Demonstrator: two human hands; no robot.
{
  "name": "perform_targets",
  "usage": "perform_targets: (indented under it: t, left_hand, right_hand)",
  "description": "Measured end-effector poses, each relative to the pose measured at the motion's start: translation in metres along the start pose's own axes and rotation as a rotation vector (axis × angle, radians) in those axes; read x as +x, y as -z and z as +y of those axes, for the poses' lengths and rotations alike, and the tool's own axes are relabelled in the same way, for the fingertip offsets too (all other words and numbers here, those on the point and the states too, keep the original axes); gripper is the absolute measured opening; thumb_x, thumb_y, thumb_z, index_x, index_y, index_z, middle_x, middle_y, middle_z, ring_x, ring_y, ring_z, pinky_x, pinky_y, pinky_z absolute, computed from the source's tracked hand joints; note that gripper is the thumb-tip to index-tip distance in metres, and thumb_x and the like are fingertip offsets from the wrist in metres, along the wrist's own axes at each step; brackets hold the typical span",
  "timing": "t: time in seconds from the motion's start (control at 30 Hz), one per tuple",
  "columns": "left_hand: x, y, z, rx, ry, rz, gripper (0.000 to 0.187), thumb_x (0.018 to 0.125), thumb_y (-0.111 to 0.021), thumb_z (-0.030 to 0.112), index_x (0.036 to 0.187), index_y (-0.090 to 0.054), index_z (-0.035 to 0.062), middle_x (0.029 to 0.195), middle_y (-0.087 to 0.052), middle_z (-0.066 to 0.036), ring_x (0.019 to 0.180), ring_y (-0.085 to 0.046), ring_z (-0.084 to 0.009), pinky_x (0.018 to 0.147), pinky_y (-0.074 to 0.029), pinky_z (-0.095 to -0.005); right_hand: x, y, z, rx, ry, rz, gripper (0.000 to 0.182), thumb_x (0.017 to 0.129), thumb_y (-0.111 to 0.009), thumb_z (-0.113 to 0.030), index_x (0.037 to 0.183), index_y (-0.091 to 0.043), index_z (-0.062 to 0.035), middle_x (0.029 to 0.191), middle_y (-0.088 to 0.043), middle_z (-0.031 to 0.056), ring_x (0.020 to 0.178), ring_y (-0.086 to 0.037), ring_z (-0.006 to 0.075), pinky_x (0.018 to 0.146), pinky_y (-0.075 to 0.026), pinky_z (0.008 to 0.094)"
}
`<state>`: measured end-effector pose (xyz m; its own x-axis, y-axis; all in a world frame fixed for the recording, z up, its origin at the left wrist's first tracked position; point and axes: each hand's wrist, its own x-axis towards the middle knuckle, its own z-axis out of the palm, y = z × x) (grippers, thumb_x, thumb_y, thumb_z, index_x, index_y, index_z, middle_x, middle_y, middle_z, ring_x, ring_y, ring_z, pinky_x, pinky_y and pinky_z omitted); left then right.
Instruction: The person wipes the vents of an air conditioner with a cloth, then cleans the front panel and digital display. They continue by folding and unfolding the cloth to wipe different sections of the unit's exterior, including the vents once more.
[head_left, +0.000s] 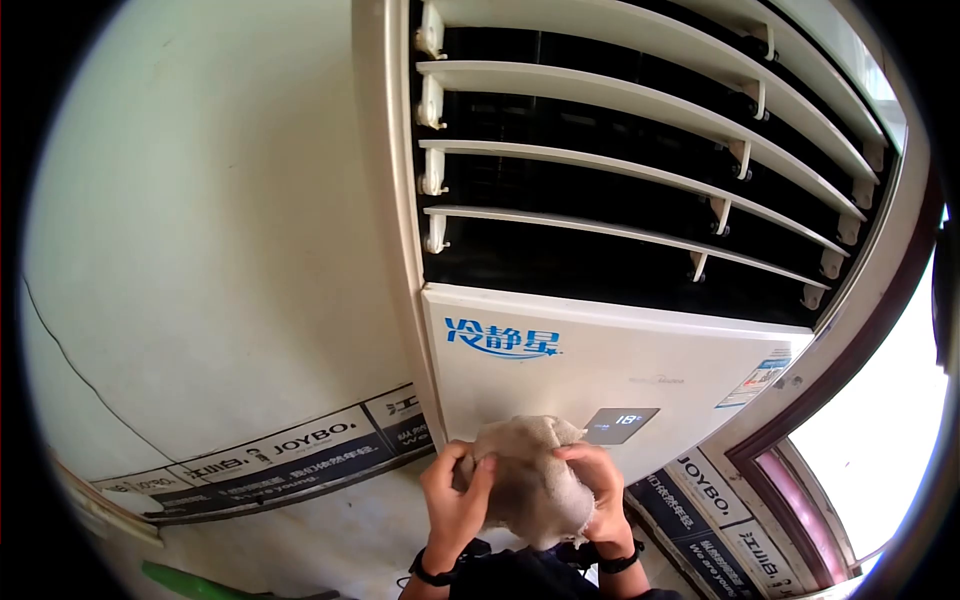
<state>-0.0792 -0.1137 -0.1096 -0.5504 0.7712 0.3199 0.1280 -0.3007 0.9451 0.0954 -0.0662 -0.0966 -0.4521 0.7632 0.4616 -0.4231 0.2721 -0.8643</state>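
Observation:
A crumpled beige cloth (pixel 535 480) is held between my two hands, low in the head view. My left hand (pixel 458 495) grips its left side, with the thumb on top. Fingers of my right hand (pixel 598 490) press into its right side. Just beyond the cloth stands a white floor-standing air conditioner (pixel 540 385) with blue lettering. Its small display (pixel 622 425) reads 18 and lies to the right of the cloth. Above the panel, several white louvers (pixel 600 160) are angled open over a dark interior. The cloth hides part of the front panel's lower area.
A pale wall (pixel 220 250) is on the left, with a black-and-white printed strip (pixel 290 460) along its bottom. A similar strip (pixel 715 520) runs at the lower right, beside a dark door frame (pixel 850 390) and bright light. Something green (pixel 200 583) lies at the lower left.

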Motion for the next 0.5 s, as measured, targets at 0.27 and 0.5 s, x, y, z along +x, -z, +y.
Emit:
perform_targets:
  t: [0.27,0.5]
  left_hand:
    - [0.005,0.022,-0.033,0.625,0.045,0.046,0.023,0.085,-0.078,0.023,0.085,-0.064,0.0037,0.072,-0.065,-0.016,0.064,-0.063,-0.0348,0.058,-0.046,-0.0395]
    - [-0.015,0.041,-0.066,0.966,0.037,-0.122,0.023,0.09,-0.072,0.031,0.09,-0.068,0.0084,0.076,-0.07,-0.012,0.07,-0.067,-0.0381,0.062,-0.05,-0.0464]
  right_hand:
    - [0.006,-0.014,0.002,-0.477,-0.017,0.049,0.033,0.078,-0.062,0.008,0.107,-0.071,-0.0023,0.104,-0.07,0.0147,0.095,-0.068,0.0279,0.086,-0.053,0.0338]
    - [-0.006,-0.013,0.012,-0.482,0.004,0.011,0.037,0.077,-0.062,0.01,0.11,-0.072,-0.002,0.103,-0.072,0.0149,0.095,-0.069,0.0277,0.085,-0.055,0.0344]
